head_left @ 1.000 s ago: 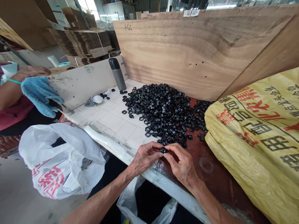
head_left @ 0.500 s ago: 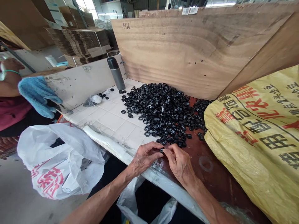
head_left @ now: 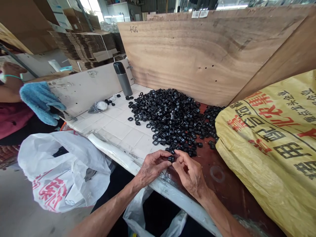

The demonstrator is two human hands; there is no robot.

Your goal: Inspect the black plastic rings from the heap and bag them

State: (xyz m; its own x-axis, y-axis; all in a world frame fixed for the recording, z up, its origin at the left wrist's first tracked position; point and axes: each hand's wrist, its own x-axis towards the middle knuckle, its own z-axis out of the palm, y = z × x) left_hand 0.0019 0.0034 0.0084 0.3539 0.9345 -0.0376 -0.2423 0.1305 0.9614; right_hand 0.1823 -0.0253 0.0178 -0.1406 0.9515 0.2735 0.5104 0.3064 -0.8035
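A small black plastic ring [head_left: 171,159] is pinched between the thumb and index finger of my left hand [head_left: 153,166], above the near edge of the table. To its right, my right hand [head_left: 189,171] has thumb and index finger parted, their tips close around the ring's right side. Whether those tips touch it is hard to make out. Just beyond both hands lies a large heap of similar black rings [head_left: 172,113], with some strays at its left edge.
A grey flask [head_left: 124,82] stands at the back left, near a small plastic bag [head_left: 98,106]. Wooden boards [head_left: 197,56] wall the rear. On the right bulges a yellow sack [head_left: 266,148]. A white bag [head_left: 66,164] hangs at left, below a blue cloth [head_left: 40,98]. Another person's arm [head_left: 11,82] shows far left.
The thumb and index finger of my right hand have spread apart from their pinch, so more of the black ring shows. My left hand has stayed in place.
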